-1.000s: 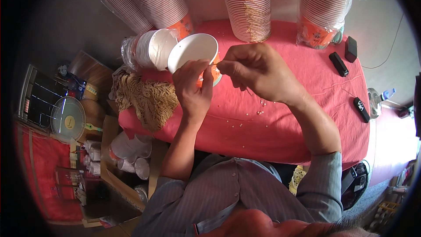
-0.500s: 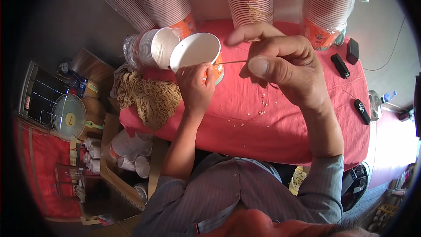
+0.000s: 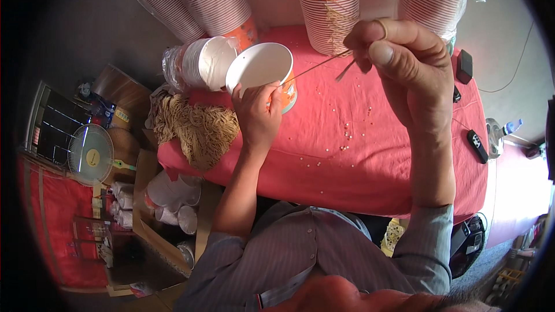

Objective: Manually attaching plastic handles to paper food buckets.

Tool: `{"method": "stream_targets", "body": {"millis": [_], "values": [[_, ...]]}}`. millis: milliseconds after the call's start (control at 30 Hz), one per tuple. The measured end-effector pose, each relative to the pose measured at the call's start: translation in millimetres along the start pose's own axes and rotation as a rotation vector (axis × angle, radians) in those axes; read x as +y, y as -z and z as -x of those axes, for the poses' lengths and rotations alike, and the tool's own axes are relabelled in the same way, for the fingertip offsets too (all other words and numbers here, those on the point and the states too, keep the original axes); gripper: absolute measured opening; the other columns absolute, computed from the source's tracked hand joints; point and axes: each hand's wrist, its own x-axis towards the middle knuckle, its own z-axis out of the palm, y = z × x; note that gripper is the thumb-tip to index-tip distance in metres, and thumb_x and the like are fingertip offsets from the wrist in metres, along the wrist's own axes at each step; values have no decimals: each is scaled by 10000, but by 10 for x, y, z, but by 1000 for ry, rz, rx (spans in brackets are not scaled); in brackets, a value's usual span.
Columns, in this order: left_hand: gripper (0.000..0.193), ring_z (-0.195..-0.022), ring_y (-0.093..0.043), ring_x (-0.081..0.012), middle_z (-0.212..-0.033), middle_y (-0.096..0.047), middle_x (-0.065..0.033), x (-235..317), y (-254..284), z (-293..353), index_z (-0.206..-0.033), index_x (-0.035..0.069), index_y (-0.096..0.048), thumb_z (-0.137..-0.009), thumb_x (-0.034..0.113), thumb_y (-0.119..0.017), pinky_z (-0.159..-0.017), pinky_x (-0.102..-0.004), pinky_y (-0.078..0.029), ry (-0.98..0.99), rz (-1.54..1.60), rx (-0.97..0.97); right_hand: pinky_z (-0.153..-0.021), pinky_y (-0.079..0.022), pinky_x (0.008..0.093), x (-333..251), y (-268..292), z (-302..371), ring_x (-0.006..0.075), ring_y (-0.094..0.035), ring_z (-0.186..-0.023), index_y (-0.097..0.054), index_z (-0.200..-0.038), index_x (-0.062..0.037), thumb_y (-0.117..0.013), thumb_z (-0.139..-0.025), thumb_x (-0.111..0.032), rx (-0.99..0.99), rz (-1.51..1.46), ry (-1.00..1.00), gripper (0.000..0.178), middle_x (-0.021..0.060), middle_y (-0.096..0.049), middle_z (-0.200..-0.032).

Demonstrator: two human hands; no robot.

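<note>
A thin brown string (image 3: 315, 68) runs taut on a slant between my two hands. My left hand (image 3: 260, 107) is closed on its lower end, in front of a white-and-orange paper bucket (image 3: 260, 58). Its fingers overlap the bucket's near side; I cannot tell if they also grip it. Higher and to the right, my right hand (image 3: 413, 60) pinches the string between thumb and fingers, with a short loose end hanging below the fingertips. A tangled heap of similar brown strings (image 3: 199, 130) lies at the table's left, beside my left forearm.
Small pale beads (image 3: 346, 138) are scattered on the red tablecloth (image 3: 381, 173). Tall bucket stacks (image 3: 211, 3) stand along the back. Wrapped white buckets (image 3: 199, 63) lie on their side. Dark small devices (image 3: 477, 146) sit at the right edge. A carton (image 3: 156, 242) is below left.
My right hand has moved up and to the right, and the string now slants upward with a loose end showing. My left hand has barely moved.
</note>
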Motion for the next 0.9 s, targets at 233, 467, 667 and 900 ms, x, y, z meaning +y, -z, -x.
{"method": "stream_targets", "body": {"millis": [233,467,667,900], "values": [[66,-1093,-741,-181,-1098,-821,7,16,-5,-17,-1055,131,-762,-1019,179,-738,-1158,-481,-389,44,-16,-29,-1092,-547,466,-47,204,-94,286,-714,-1207,-712,-1361,56,-606,-1099,-95,-90,-158,96,320,209,-755,-1253],[83,-1051,-746,-190,-1085,-822,3,-23,-17,-3,-1076,136,-763,-1025,194,-734,-1130,-482,-406,77,-25,-66,-1015,-631,477,-36,402,-83,279,-764,-1083,-709,-1373,18,-574,-1098,-8,106,-224,35,307,162,-775,-1168],[102,-990,-757,-222,-1052,-822,-42,-23,-12,-41,-1093,111,-763,-1019,174,-732,-1006,-441,-469,-11,-40,-38,-814,-588,322,-80,375,-98,175,-705,-924,-684,-1411,-3,-579,-1103,-34,302,-210,101,327,125,-757,-1156],[369,-845,-761,-335,-993,-785,-170,748,217,-61,-1325,-6,-680,-984,119,-743,-780,-460,-608,-19,-17,-275,-652,-570,263,313,152,-141,126,-731,-798,-716,-1278,24,-700,-1005,-59,114,131,-414,286,113,-810,-1020]]}}
